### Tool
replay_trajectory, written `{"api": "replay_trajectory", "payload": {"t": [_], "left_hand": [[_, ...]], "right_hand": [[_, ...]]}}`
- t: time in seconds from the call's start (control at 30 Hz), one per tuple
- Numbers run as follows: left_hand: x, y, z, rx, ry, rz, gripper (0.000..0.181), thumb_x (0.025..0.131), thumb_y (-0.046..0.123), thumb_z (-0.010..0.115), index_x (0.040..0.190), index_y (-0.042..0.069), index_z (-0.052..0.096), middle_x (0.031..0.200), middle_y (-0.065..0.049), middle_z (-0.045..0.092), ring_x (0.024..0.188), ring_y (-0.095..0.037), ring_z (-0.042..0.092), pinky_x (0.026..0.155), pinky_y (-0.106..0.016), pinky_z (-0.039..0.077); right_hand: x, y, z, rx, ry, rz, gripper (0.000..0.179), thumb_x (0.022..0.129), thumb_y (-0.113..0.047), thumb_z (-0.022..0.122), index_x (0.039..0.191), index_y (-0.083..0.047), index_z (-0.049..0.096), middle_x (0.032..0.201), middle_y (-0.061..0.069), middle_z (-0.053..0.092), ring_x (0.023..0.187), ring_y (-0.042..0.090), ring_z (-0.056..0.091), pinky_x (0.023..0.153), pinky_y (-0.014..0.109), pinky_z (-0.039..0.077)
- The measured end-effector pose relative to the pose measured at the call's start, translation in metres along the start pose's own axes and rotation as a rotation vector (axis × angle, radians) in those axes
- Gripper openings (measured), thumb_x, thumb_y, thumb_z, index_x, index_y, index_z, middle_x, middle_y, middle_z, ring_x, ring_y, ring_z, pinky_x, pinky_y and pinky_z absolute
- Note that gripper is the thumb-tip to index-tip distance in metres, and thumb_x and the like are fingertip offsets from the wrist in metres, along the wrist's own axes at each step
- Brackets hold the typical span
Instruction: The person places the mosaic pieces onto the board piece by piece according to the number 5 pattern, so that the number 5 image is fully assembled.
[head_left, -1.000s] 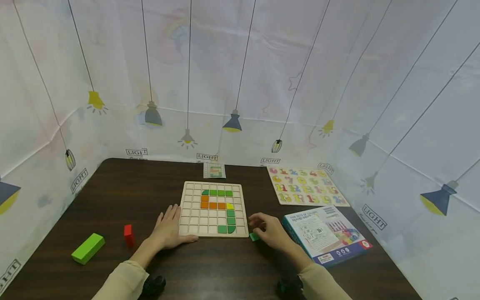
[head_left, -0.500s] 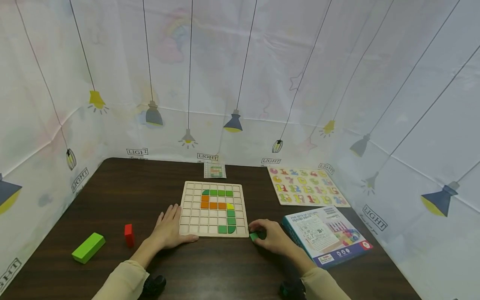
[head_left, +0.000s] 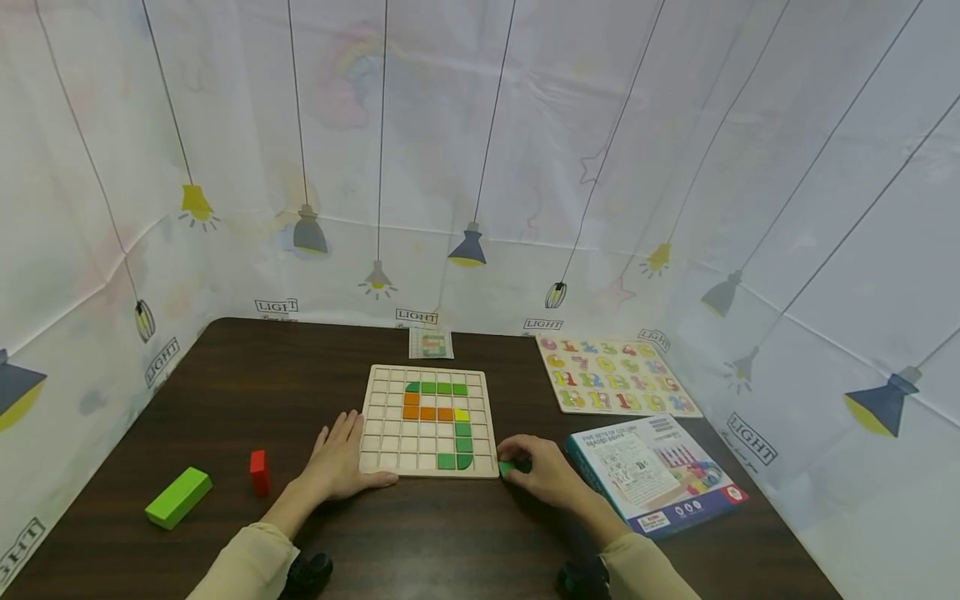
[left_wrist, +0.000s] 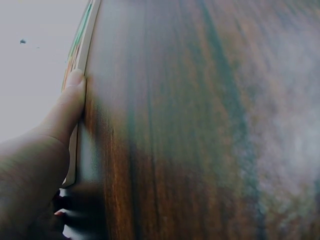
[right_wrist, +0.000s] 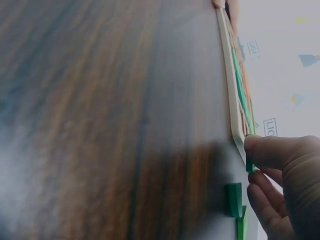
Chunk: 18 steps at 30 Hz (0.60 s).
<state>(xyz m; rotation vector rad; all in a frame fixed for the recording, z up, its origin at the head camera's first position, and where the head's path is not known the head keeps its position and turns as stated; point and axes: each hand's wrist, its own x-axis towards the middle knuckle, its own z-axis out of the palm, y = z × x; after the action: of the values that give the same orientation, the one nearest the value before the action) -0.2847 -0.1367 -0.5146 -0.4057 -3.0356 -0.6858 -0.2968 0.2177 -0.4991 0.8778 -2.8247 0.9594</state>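
A wooden grid board [head_left: 382, 433] lies on the dark table, with green tiles [head_left: 445, 389], orange tiles [head_left: 427, 414] and one yellow tile [head_left: 461, 415] in its squares. My left hand [head_left: 337, 460] rests at the board's left edge, fingers straight and thumb along the near edge. Just off the board's near right corner, my right hand [head_left: 546, 472] pinches a small green tile [right_wrist: 249, 162] between thumb and fingers. In the right wrist view, a green piece with a rounded side [right_wrist: 235, 200] and another green piece [right_wrist: 241, 223] are below the fingers.
A small pattern card [head_left: 431, 343] lies beyond the board. At the right are a number puzzle board [head_left: 615, 375] and a printed box [head_left: 656, 475]. To the left stand a light green block [head_left: 178, 497] and a red block [head_left: 258, 473]. White printed curtains [head_left: 480, 167] enclose the table.
My right fingers have closed in on the green tile beside the board and moved slightly. My left hand keeps its place at the board. The head view has shifted a little.
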Motion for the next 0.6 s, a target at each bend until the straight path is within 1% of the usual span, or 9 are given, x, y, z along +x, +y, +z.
{"api": "replay_trajectory", "payload": {"t": [0.1, 0.3, 0.47, 0.6], "left_hand": [[0.000, 0.000, 0.000, 0.000, -0.003, -0.001, 0.119, 0.071, 0.070, 0.065, 0.146, -0.010, 0.019, 0.150, -0.029, 0.018, 0.139, -0.042, 0.015, 0.108, -0.059, 0.012], [0.000, -0.001, 0.002, -0.004, -0.003, -0.003, 0.119, 0.071, 0.070, 0.065, 0.146, -0.009, 0.018, 0.151, -0.028, 0.018, 0.139, -0.042, 0.014, 0.108, -0.059, 0.011], [0.000, -0.001, 0.001, -0.009, 0.000, -0.003, 0.120, 0.070, 0.070, 0.065, 0.146, -0.009, 0.018, 0.151, -0.028, 0.018, 0.139, -0.042, 0.014, 0.108, -0.059, 0.011], [0.000, -0.001, 0.001, -0.006, -0.002, -0.004, 0.120, 0.070, 0.071, 0.065, 0.147, -0.009, 0.018, 0.151, -0.028, 0.017, 0.139, -0.041, 0.014, 0.108, -0.059, 0.011]], "right_hand": [[0.004, -0.002, 0.002, 0.000, 0.019, -0.007, 0.030, 0.082, -0.007, 0.073, 0.110, -0.009, 0.063, 0.097, -0.003, 0.065, 0.088, 0.009, 0.061, 0.080, 0.033, 0.051], [0.012, -0.012, 0.009, -0.007, 0.061, -0.078, 0.032, 0.080, -0.004, 0.073, 0.111, -0.006, 0.062, 0.096, -0.001, 0.066, 0.089, 0.010, 0.062, 0.081, 0.034, 0.051], [0.021, -0.021, 0.015, -0.008, 0.084, -0.121, 0.033, 0.080, -0.004, 0.073, 0.111, -0.006, 0.062, 0.095, 0.002, 0.067, 0.087, 0.015, 0.063, 0.075, 0.035, 0.052], [0.030, -0.027, 0.021, 0.000, 0.101, -0.171, 0.034, 0.079, -0.002, 0.074, 0.111, -0.002, 0.062, 0.094, 0.004, 0.067, 0.085, 0.017, 0.063, 0.071, 0.035, 0.053]]}}
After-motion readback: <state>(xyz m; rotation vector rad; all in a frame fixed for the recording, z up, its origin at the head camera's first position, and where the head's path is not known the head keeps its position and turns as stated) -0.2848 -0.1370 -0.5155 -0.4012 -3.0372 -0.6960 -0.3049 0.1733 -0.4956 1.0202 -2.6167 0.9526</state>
